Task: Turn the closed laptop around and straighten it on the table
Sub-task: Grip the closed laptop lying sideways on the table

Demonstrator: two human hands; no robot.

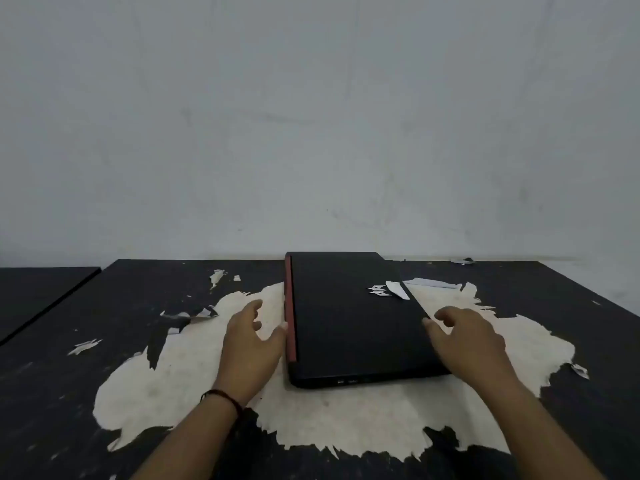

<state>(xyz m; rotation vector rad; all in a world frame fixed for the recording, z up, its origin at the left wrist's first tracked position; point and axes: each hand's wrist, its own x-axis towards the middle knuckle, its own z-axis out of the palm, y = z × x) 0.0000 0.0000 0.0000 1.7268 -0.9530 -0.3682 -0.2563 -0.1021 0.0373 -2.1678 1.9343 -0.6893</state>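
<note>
A closed black laptop (349,317) lies flat on the table with its long sides running away from me. Its red hinge strip faces left and a silver logo sits near its right edge. My left hand (251,344) rests against the left side, thumb touching the red strip, fingers spread. Against the laptop's right edge lies my right hand (465,337), thumb on the edge and fingers apart. Neither hand wraps around the laptop.
The table (52,393) is black with a large worn pale patch under the laptop and peeling flakes around it. A grey wall (311,133) stands right behind the table's far edge. A second dark surface (31,296) lies at the far left.
</note>
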